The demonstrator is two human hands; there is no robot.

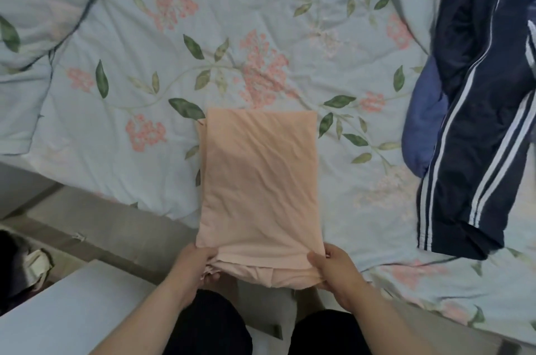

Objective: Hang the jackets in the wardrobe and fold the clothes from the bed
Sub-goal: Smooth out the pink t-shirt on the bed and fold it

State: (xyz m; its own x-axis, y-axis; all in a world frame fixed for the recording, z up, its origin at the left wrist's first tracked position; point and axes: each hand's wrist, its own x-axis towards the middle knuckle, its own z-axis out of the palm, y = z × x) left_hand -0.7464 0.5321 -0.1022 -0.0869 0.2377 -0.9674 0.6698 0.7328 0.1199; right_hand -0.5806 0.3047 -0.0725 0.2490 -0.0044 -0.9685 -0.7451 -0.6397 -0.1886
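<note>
One garment half done: my left hand point(193, 266) and right hand point(333, 270) pinch the near corners of the peach cloth point(261, 175), folded to a strip at the near edge of the bed point(139, 44). At right, the navy piece point(475, 128) lies unfolded, probably next.

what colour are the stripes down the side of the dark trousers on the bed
White, on the navy trousers; the stripes show best in the head view.
</note>
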